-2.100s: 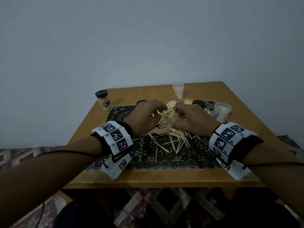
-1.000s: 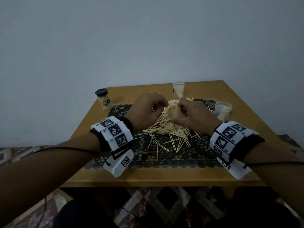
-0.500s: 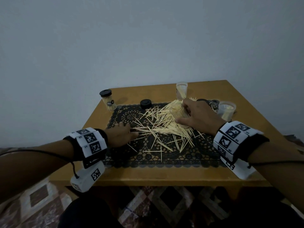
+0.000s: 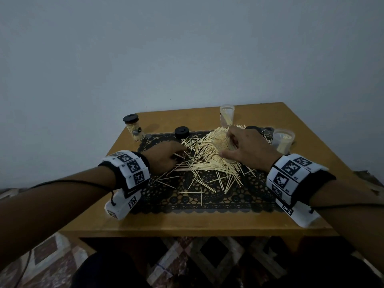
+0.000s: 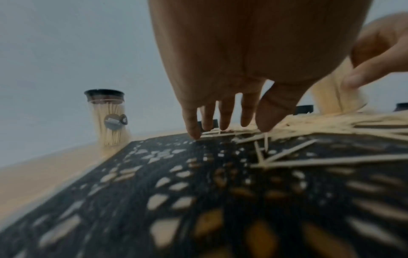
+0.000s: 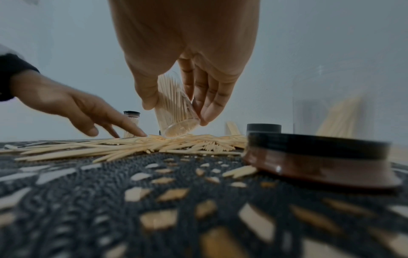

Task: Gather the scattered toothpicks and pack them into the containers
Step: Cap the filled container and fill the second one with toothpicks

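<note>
Wood table (image 4: 166, 223), black lace mat (image 4: 207, 204). Right hand (image 4: 247, 148) grips clear cup (image 6: 174, 111), part-filled, tilted, mouth toward left hand (image 4: 164, 156), probably for easy feeding. Left fingers (image 5: 194, 122) straight, empty, touching toothpicks (image 4: 207, 163) beside the cup.

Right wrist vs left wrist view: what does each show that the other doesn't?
Only the right wrist view shows the right hand gripping the tilted clear plastic container part-filled with toothpicks, its base just above the pile, and a loose black round lid lying close by on the mat.

Only the left wrist view shows the left hand's fingertips reaching down to the near edge of the scattered wooden toothpicks.

Both show the toothpick pile, the black lace mat, and the capped clear jar of toothpicks standing upright off the mat.
</note>
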